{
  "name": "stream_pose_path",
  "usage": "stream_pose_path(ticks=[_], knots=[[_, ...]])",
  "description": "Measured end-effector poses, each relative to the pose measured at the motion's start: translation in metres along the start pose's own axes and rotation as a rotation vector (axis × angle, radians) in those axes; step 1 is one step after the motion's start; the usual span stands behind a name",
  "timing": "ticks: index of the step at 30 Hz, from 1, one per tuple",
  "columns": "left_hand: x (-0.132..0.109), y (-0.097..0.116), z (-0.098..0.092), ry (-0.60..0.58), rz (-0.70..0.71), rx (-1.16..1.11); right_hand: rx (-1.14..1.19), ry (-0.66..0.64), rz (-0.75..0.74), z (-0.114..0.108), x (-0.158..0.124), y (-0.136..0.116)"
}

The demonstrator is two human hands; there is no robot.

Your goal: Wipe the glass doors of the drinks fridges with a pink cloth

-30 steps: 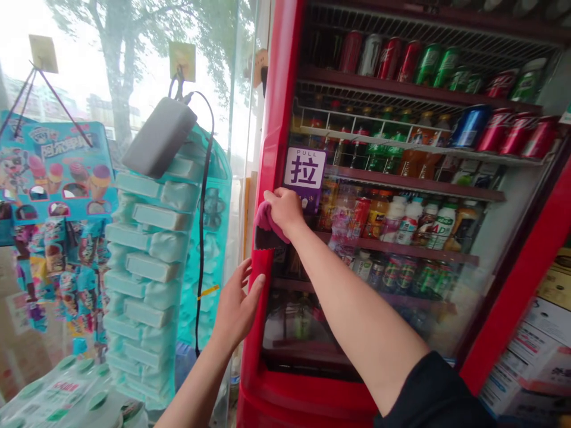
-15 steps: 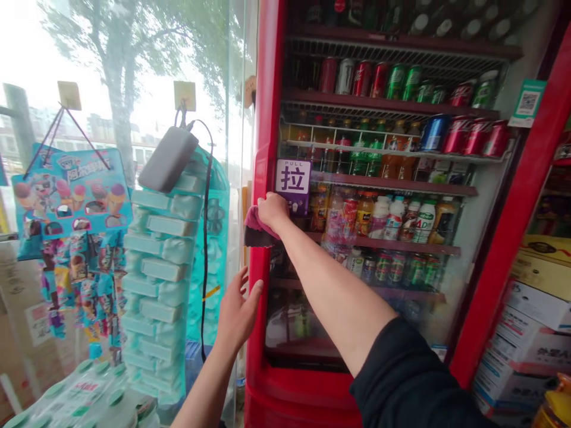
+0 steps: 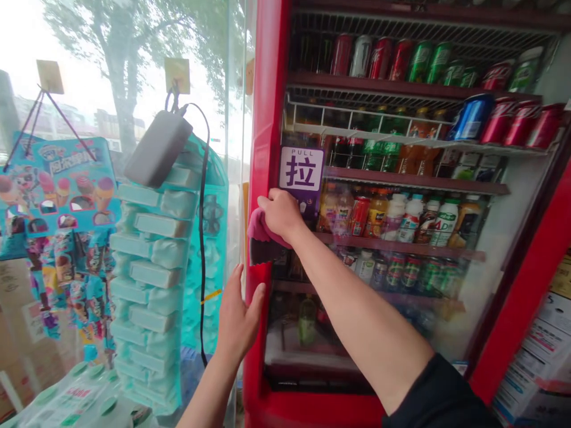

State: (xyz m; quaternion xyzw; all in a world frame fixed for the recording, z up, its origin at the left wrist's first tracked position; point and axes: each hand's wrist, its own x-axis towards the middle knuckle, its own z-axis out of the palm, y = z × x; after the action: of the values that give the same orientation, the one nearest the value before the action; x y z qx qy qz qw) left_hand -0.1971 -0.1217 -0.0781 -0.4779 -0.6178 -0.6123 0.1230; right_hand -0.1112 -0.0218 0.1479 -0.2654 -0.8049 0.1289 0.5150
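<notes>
My right hand (image 3: 281, 215) presses a pink cloth (image 3: 257, 229) against the left upright of the red frame of a glass-door drinks cooler (image 3: 266, 119), just below a purple "PULL 拉" sticker (image 3: 302, 169). My left hand (image 3: 237, 318) is lower down, its fingers spread, with the fingertips on the red door edge (image 3: 255, 297). Neither hand holds anything else. Behind the glass, shelves hold cans and bottled drinks (image 3: 379, 217). My right forearm hides the lower shelves in part.
To the left hang a grey pouch (image 3: 158, 148) on a black cord, a stack of pale turquoise packs (image 3: 149, 273) and an ice-cream poster (image 3: 57, 181), before a window. Shrink-wrapped bottles (image 3: 75, 404) lie low left; printed cartons (image 3: 535, 356) stand low right.
My right hand and the cloth have slid a little down the door frame. My left hand now rests on the red edge. The view has shifted slightly.
</notes>
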Motion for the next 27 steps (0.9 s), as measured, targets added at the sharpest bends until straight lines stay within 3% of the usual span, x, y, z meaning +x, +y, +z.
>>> stream_pose_path(ticks=[4, 8, 13, 17, 22, 27], knots=[[-0.004, 0.015, -0.005, 0.007, 0.036, 0.023, 0.136, 0.040, -0.071, -0.025, -0.039, -0.015], [-0.022, 0.027, -0.020, 0.034, 0.032, 0.039, 0.245, 0.279, -0.126, -0.035, -0.122, -0.009], [-0.053, 0.039, -0.053, 0.046, 0.116, 0.049, 0.243, 0.288, -0.121, -0.012, -0.255, 0.019], [-0.083, 0.038, -0.075, 0.016, 0.203, 0.088, 0.173, 0.281, -0.135, 0.015, -0.332, 0.033], [-0.123, 0.032, -0.085, -0.010, 0.195, 0.135, 0.055, 0.215, -0.156, 0.039, -0.384, 0.044], [-0.147, 0.034, -0.094, -0.010, 0.267, 0.111, -0.024, 0.217, -0.232, 0.040, -0.414, 0.039]])
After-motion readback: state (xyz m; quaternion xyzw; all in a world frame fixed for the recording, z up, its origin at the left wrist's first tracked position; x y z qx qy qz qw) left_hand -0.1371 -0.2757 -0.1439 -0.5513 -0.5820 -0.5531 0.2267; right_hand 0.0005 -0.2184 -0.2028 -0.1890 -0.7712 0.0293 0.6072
